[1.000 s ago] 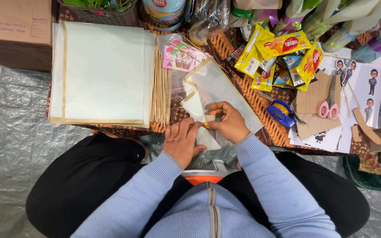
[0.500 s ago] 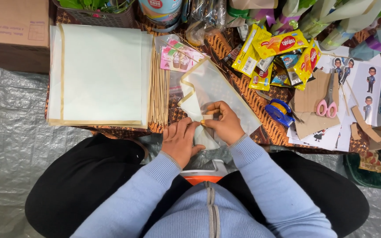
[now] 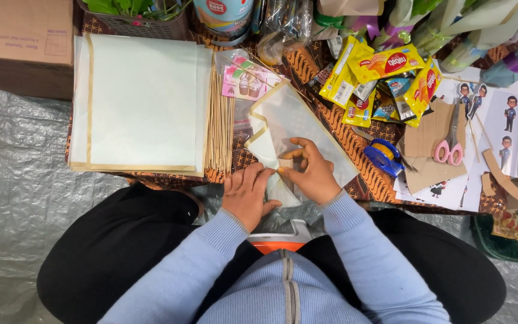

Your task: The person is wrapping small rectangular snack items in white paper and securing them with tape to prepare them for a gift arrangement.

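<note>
Both hands pinch small tan piece (image 3: 285, 163) | right hand (image 3: 313, 174) grip above-right, left hand (image 3: 248, 193) below-left | cream wrapping sheet (image 3: 298, 126) underneath, long axis running up-left.

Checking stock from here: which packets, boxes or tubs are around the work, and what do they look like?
Snack packets: heaped upper right, yellow and red, some blue.
Cardboard box: top left, plain brown.
Pink packet: above the skewers, clear wrap.
Tub: top centre, round, teal and red.
</note>
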